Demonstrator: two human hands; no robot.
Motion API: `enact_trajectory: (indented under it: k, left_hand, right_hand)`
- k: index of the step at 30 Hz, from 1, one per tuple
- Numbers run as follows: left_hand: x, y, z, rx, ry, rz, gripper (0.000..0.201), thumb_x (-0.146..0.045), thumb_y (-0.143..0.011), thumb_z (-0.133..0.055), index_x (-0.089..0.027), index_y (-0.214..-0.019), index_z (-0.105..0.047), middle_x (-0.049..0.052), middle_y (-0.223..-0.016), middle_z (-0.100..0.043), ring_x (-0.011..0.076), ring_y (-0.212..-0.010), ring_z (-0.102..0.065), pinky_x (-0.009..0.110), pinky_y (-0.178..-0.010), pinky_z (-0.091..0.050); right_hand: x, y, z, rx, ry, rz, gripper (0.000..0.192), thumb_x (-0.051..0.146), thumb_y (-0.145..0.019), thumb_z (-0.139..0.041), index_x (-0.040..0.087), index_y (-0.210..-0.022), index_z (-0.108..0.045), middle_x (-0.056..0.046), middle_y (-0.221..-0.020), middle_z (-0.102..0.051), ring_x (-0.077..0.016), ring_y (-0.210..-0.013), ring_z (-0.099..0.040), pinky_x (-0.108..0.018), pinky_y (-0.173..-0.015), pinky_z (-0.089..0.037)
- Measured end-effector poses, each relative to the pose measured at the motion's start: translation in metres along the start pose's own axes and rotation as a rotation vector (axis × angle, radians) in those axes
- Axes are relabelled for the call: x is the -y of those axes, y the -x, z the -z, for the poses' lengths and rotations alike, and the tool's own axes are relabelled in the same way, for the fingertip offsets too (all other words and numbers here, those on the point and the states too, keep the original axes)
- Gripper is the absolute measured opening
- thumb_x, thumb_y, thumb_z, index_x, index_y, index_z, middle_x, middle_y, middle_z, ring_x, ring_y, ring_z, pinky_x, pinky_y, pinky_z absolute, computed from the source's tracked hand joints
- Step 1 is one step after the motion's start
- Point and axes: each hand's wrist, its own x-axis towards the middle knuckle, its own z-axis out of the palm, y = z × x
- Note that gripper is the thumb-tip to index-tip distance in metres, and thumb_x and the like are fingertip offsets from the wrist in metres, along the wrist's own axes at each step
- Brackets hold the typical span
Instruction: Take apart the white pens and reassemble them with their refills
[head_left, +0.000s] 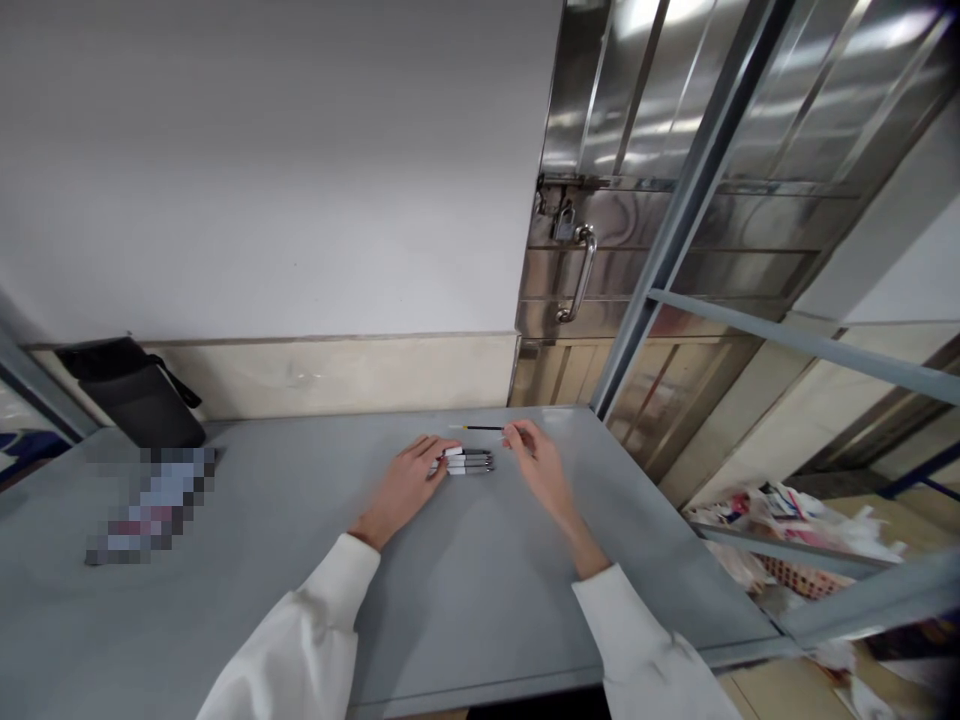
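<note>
On the grey tabletop, several white-and-black pens (469,462) lie side by side. My left hand (411,478) is closed around their left ends, with fingertips and thumb on the barrels. Between the fingertips of my right hand (534,455) is a thin dark pen refill (484,428), pinched at its right end. The refill points left, just beyond the pens, and shows a yellow band and a pale tip. Exactly how my left fingers meet each pen is hidden.
A black pouch (139,395) with a strap leans at the back left of the grey table (285,600). Nearer lies a blurred-out item (154,510). Metal frame posts (645,290) rise at the right, before a padlocked steel door. Plastic bags (795,530) lie beyond the right edge.
</note>
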Motion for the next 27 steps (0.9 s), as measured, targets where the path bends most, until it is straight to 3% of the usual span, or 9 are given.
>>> enact_trajectory:
  k: [15,27]
  left_hand:
    - [-0.0010,0.0007,-0.0018,-0.010,0.001,-0.012,0.031,-0.017,-0.096,-0.044,-0.027,-0.122,-0.059,0.003,-0.112,-0.066,0.0213,-0.106,-0.059,0.037,-0.093,-0.050]
    - [0.0023,-0.0005,-0.0066,-0.014,0.001,-0.014,0.031,-0.014,-0.095,-0.046,-0.028,-0.120,-0.058,0.001,-0.111,-0.067,0.0201,-0.105,-0.060,0.037,-0.093,-0.048]
  right_hand:
    - [0.0024,0.0001,0.0034,-0.012,-0.084,-0.079,0.051,0.068,-0.086,-0.047,0.021,-0.073,-0.060,-0.006,-0.078,-0.070,-0.0202,-0.068,-0.064,-0.033,-0.070,-0.050]
    - [0.0002,0.0002,0.0051,0.001,-0.117,-0.086,0.046,0.059,-0.090,-0.047,0.021,-0.067,-0.060,-0.002,-0.065,-0.062,-0.0185,-0.063,-0.060,-0.030,-0.066,-0.046]
